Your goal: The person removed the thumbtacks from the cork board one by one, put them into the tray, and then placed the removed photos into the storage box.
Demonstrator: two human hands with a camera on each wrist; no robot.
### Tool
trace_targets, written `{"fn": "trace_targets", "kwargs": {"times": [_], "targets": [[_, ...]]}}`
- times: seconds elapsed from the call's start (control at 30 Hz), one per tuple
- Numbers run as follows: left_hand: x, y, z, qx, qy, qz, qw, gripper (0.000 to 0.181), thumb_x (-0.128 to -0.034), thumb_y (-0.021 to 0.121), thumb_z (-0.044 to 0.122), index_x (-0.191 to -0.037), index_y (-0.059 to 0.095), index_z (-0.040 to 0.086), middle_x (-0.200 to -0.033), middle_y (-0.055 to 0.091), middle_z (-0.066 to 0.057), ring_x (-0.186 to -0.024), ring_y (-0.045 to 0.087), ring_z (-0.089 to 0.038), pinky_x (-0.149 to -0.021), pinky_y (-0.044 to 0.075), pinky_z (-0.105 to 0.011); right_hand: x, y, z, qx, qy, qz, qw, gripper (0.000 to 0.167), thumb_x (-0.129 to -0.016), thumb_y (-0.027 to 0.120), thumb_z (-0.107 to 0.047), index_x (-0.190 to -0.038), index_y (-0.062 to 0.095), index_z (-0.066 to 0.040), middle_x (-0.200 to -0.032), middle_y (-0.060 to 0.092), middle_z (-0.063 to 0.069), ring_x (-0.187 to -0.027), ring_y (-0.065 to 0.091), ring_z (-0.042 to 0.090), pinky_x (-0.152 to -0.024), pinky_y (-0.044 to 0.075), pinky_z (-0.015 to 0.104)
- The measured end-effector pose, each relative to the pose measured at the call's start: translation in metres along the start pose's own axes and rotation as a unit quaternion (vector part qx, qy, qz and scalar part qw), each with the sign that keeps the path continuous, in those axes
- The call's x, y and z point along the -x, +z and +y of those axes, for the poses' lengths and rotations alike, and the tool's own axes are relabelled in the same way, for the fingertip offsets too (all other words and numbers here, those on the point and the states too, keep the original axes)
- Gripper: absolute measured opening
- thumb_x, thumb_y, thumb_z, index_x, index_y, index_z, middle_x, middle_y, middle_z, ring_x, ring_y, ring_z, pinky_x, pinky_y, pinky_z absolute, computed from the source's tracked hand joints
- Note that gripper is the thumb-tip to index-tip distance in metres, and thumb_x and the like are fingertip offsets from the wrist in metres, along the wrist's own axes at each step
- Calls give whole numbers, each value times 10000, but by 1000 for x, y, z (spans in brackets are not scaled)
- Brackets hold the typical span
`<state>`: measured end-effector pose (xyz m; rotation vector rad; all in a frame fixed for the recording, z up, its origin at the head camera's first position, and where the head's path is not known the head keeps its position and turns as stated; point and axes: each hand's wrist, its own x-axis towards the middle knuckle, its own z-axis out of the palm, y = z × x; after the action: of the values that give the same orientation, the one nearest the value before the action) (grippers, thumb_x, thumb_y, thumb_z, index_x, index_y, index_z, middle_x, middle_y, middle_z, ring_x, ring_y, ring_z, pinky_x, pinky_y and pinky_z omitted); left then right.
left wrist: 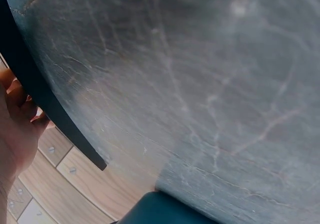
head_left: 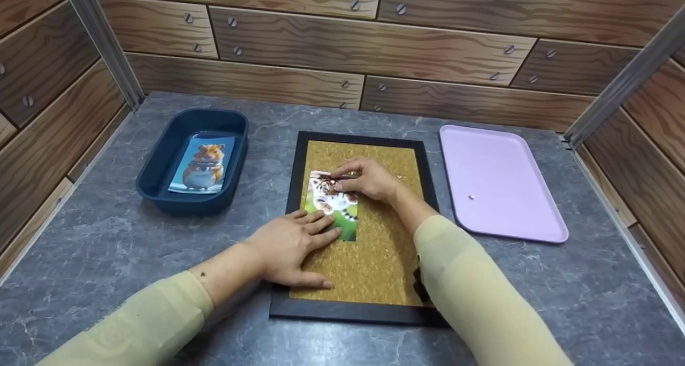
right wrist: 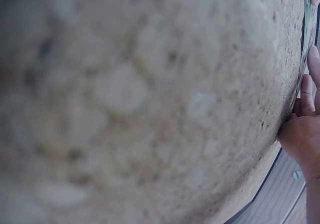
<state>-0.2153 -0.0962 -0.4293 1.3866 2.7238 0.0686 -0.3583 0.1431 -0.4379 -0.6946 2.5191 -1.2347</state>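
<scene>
A cork board (head_left: pixel 369 269) with a black frame (head_left: pixel 364 311) lies on the table. On its upper left part lies a picture card of a tiger cub (head_left: pixel 348 224) with a green lower part. My left hand (head_left: pixel 289 243) rests flat across the card's lower left and the cork, fingers spread. At the card's upper edge, my right hand (head_left: pixel 369 181) has thumb and index finger close together around a small bright pin (head_left: pixel 333 182); the grip is partly hidden. In the right wrist view, the right hand (right wrist: pixel 305 129) lies against the cork beside the card.
Left of the board stands a dark blue bin (head_left: pixel 155 189) holding a hamster picture card (head_left: pixel 203 165). A pink tray (head_left: pixel 492 168) lies to the right with one small pin (head_left: pixel 471 197) on it. Wood-patterned walls (head_left: pixel 299 39) enclose the grey marbled table (head_left: pixel 107 264).
</scene>
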Motion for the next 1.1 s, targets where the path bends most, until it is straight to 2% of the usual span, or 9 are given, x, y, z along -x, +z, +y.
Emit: {"fn": "trace_targets", "kwargs": {"times": [0.27, 0.6, 0.83, 1.1], "targets": [[0, 0, 0, -55, -20, -42, 10000, 1008, -947, 442, 854, -1664, 379, 148, -1701, 321, -153, -1577, 294, -333, -1270, 271, -509, 0, 1, 0, 113, -120, 26, 9999, 329, -923, 835, -151, -1232, 792, -47, -1420, 640, 167, -1388, 513, 364, -1237, 293, 515], [0, 1, 1, -73, -27, -27, 10000, 1008, -946, 434, 859, -1662, 384, 151, -1701, 325, -148, -1576, 301, -326, -1274, 266, -496, 0, 1, 1, 56, 6, -1, 10000, 319, -923, 836, -143, -1225, 794, -49, -1440, 626, 157, -1397, 510, 341, -1245, 286, 490], [1, 1, 0, -90, -4, 31, 10000, 1008, -944, 442, 857, -1660, 388, 150, -1699, 330, -150, -1573, 307, -329, -1266, 282, -507, 0, 2, 0, 17, -60, 26, 10000, 294, -918, 845, -134, -1190, 801, -33, -1371, 665, 145, -1358, 538, 325, -1226, 322, 461], [1, 1, 0, -75, 30, 96, 9999, 1011, -941, 456, 854, -1656, 397, 141, -1693, 339, -157, -1569, 314, -338, -1264, 285, -518, 0, 2, 0, 98, -52, 46, 9999, 284, -908, 847, -133, -1171, 804, -33, -1388, 661, 151, -1399, 511, 341, -1249, 281, 483]]}}
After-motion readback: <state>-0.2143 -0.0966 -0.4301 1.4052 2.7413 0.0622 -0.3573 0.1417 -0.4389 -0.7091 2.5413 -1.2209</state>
